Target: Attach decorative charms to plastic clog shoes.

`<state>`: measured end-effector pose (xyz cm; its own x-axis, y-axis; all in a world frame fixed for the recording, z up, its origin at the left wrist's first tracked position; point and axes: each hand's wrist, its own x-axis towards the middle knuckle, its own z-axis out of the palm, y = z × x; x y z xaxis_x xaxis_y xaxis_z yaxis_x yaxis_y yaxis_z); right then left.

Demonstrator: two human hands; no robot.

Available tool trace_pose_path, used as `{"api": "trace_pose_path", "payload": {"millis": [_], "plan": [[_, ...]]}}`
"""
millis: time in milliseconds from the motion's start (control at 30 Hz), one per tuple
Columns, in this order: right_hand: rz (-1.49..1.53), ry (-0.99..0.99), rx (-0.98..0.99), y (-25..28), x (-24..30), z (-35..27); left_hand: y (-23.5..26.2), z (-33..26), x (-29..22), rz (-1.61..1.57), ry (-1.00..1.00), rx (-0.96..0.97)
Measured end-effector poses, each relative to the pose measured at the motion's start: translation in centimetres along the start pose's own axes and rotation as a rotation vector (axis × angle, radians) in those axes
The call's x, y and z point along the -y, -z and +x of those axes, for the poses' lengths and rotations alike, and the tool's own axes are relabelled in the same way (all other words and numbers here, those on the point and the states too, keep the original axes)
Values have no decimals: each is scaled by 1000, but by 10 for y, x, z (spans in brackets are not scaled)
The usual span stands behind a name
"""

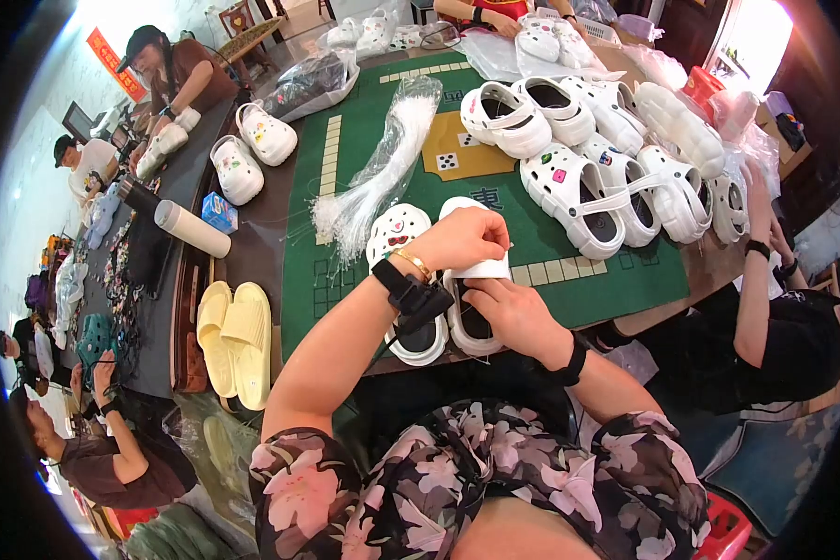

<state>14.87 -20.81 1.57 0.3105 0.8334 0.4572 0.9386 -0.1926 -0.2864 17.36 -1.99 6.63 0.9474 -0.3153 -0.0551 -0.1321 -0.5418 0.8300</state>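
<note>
A pair of white clogs with dark insoles stands at the table's near edge. The left clog (397,229) carries a smiling-face decoration and a small red bow. Over the upper of the right clog (463,203), my left hand (462,243) has its fingers curled in a pinch; what they hold, if anything, is hidden. My right hand (523,322) is closed at the opening of that same clog, its fingertips gripping the edge of the white upper. A bundle of thin clear-white plastic strands (383,168) in a clear bag lies beyond the pair.
Several white clogs with charms (569,182) are heaped at the right on the green mat (345,280). Yellow slides (234,341), a cream tumbler (192,229), a small blue box (219,213) and another white clog pair (238,170) are at the left. Co-workers sit around.
</note>
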Motion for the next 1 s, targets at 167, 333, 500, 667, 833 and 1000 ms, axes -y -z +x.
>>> {"api": "trace_pose_path", "payload": {"millis": [167,333,500,667,833,1000], "plan": [[-11,12,-25,-2,0,0,-3,-3,1,-31,19,-27],[-32,-11,1,-3,0,1,-5,-1,3,-65,29,-19],[-43,4,-10,-3,0,1,-8,-3,7,-203,18,-31],[-42,-1,-3,-3,2,1,-6,-8,-3,-137,52,-68],[163,-23,-332,9,11,2,-5,-23,4,-199,40,-310],[435,-401,-542,9,6,21,-3,-46,3,-332,43,-498]]}}
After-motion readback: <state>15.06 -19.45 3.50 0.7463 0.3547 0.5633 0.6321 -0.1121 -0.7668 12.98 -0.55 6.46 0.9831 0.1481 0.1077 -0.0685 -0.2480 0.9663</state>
